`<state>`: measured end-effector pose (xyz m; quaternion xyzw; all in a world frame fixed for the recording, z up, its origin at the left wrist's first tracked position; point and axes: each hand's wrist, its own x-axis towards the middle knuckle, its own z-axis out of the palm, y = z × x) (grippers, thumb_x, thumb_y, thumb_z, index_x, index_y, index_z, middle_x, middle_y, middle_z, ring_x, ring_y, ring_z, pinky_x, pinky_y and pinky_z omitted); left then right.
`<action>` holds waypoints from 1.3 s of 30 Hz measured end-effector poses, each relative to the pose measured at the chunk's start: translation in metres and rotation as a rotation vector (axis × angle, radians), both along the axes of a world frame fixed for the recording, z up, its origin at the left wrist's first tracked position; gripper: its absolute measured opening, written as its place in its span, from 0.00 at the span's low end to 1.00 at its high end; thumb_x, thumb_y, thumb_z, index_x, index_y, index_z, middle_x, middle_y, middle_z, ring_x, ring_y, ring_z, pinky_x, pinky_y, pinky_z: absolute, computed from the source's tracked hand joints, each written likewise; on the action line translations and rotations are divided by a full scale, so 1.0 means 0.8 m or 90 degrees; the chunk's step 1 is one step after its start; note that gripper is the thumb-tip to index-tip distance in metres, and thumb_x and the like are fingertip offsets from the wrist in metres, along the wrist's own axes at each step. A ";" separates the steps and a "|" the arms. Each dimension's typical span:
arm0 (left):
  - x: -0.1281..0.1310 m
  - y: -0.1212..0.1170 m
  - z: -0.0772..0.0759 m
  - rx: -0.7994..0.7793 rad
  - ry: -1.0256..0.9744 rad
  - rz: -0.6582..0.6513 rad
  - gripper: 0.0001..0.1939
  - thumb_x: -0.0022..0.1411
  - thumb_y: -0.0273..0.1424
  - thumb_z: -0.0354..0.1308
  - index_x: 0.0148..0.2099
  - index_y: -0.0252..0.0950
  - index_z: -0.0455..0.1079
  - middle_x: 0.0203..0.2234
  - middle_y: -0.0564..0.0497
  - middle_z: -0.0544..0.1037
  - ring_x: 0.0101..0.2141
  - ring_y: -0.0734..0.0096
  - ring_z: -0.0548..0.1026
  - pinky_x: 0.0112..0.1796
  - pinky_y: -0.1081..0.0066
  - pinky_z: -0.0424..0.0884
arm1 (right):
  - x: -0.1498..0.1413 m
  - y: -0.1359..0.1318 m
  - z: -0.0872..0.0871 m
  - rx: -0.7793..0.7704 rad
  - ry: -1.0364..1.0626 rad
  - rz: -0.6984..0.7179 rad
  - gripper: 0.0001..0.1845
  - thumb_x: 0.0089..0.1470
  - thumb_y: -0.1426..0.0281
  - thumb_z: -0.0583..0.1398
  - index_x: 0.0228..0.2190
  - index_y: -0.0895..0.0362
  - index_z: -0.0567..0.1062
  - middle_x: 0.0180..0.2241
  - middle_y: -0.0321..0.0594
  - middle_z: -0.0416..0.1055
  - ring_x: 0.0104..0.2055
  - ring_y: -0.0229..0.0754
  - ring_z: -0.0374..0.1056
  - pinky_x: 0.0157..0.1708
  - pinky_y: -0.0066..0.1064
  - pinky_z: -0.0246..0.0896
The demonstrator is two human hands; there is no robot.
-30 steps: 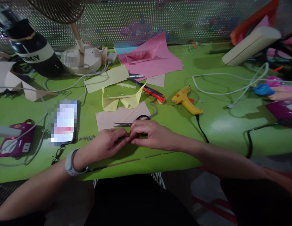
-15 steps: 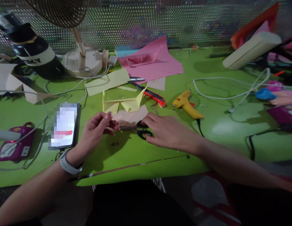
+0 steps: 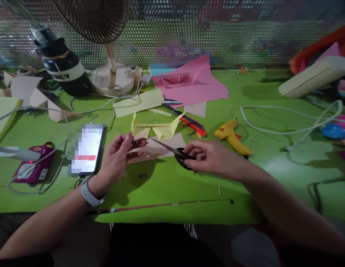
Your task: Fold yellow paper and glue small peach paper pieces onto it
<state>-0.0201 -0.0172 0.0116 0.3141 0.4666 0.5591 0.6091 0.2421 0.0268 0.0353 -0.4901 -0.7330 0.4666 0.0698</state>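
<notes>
My right hand (image 3: 208, 157) is closed round the black handles of a pair of scissors (image 3: 176, 152), whose blades point left toward my other hand. My left hand (image 3: 118, 157), with a pale watch band on the wrist, has its thumb and index finger pinched together. Anything between those fingertips is too small to make out. Under the blades lies a pale pink paper piece (image 3: 158, 150). Just behind it stands a folded yellow paper shape (image 3: 164, 130). A red and black utility knife (image 3: 190, 123) rests beside that shape.
A yellow glue gun (image 3: 233, 137) lies to the right, near a white cable (image 3: 268, 132). At left are a phone (image 3: 87, 148) and a purple power block (image 3: 36, 167). Behind stand a fan (image 3: 112, 78) and a black bottle (image 3: 65, 70). A thin stick (image 3: 161, 205) lies along the front edge.
My hands, at first together, have moved apart. The right hand has picked up the scissors from the table and lifted them toward the left hand. The view has shifted slightly.
</notes>
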 end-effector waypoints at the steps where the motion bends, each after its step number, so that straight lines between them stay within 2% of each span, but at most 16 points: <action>1: 0.000 0.000 0.000 -0.001 -0.025 0.007 0.13 0.61 0.40 0.63 0.36 0.36 0.66 0.36 0.51 0.82 0.39 0.71 0.81 0.32 0.77 0.78 | 0.001 0.001 -0.003 -0.087 0.090 -0.031 0.16 0.48 0.60 0.66 0.34 0.57 0.71 0.27 0.38 0.73 0.25 0.37 0.69 0.24 0.30 0.64; 3: 0.001 0.001 0.001 -0.017 -0.078 0.027 0.12 0.60 0.38 0.64 0.36 0.35 0.68 0.36 0.50 0.82 0.38 0.71 0.81 0.32 0.78 0.78 | 0.000 0.001 -0.012 -0.243 0.248 -0.062 0.22 0.46 0.55 0.68 0.33 0.57 0.69 0.27 0.38 0.73 0.24 0.36 0.69 0.23 0.30 0.67; 5: 0.001 0.003 0.002 -0.047 -0.125 0.057 0.10 0.61 0.36 0.64 0.36 0.34 0.70 0.35 0.49 0.82 0.37 0.72 0.81 0.32 0.79 0.78 | -0.005 -0.004 -0.021 -0.352 0.356 -0.060 0.28 0.43 0.50 0.69 0.33 0.58 0.67 0.26 0.37 0.73 0.20 0.33 0.67 0.20 0.28 0.67; 8: -0.001 0.006 0.002 -0.087 -0.193 0.077 0.07 0.64 0.32 0.61 0.37 0.32 0.72 0.33 0.48 0.82 0.34 0.75 0.81 0.31 0.81 0.77 | -0.018 -0.015 -0.034 -0.442 0.453 -0.013 0.33 0.39 0.45 0.69 0.34 0.59 0.67 0.25 0.36 0.73 0.20 0.33 0.68 0.20 0.26 0.67; 12: -0.003 0.008 0.003 -0.133 -0.270 0.047 0.12 0.69 0.30 0.54 0.35 0.28 0.73 0.29 0.48 0.81 0.28 0.79 0.79 0.30 0.82 0.77 | -0.031 -0.025 -0.046 -0.508 0.507 0.040 0.33 0.41 0.46 0.68 0.36 0.60 0.67 0.27 0.36 0.74 0.21 0.31 0.68 0.20 0.23 0.66; 16: -0.003 0.007 0.002 -0.163 -0.320 0.022 0.12 0.69 0.30 0.55 0.33 0.29 0.72 0.25 0.51 0.78 0.23 0.81 0.76 0.26 0.82 0.75 | -0.034 -0.027 -0.052 -0.544 0.534 0.071 0.32 0.43 0.46 0.67 0.35 0.60 0.68 0.26 0.36 0.74 0.20 0.31 0.68 0.19 0.23 0.66; 23: 0.002 0.004 -0.003 -0.160 -0.334 -0.015 0.11 0.66 0.31 0.58 0.33 0.29 0.71 0.24 0.52 0.77 0.23 0.81 0.76 0.27 0.83 0.74 | -0.034 -0.028 -0.055 -0.555 0.542 0.095 0.31 0.44 0.47 0.67 0.36 0.61 0.67 0.26 0.36 0.74 0.19 0.31 0.68 0.19 0.22 0.66; 32: 0.005 0.002 -0.003 -0.163 -0.289 -0.026 0.10 0.64 0.33 0.61 0.33 0.31 0.72 0.24 0.53 0.77 0.22 0.83 0.74 0.26 0.83 0.73 | -0.036 -0.028 -0.052 -0.545 0.526 0.096 0.31 0.45 0.46 0.66 0.35 0.59 0.67 0.26 0.36 0.74 0.19 0.30 0.68 0.18 0.22 0.65; 39: 0.014 -0.006 -0.005 -0.102 -0.209 -0.030 0.12 0.56 0.35 0.68 0.33 0.31 0.72 0.27 0.51 0.80 0.25 0.80 0.77 0.29 0.82 0.74 | -0.036 -0.028 -0.060 -0.540 0.583 0.055 0.30 0.47 0.47 0.65 0.37 0.60 0.69 0.27 0.37 0.74 0.21 0.30 0.68 0.19 0.21 0.65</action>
